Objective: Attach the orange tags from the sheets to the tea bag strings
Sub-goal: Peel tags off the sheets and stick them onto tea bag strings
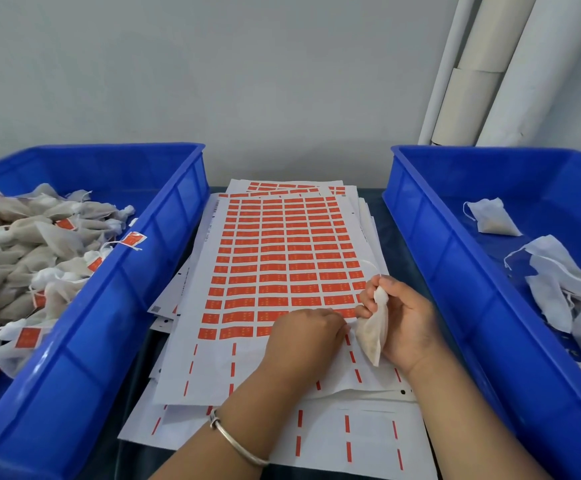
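A stack of sheets (pixel 282 258) bearing orange tags (pixel 275 271) is laid on a dark table (pixel 400 271) against a pale wall (pixel 247 81), between two blue bins (pixel 136 278). A tea bag (pixel 372 334) is gripped by the right hand (pixel 403 323); the top sheet's lowest tag row is touched by the curled left hand (pixel 306 334). Tagged bags (pixel 22 254) are held in the left bin.

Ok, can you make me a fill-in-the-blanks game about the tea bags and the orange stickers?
1. The right hand holds a tea ____.
2. The bags with orange tags lie in the ____ bin.
3. The left hand rests on the sheet of ____ tags.
4. Both bins are coloured ____.

Missing words: bag; left; orange; blue
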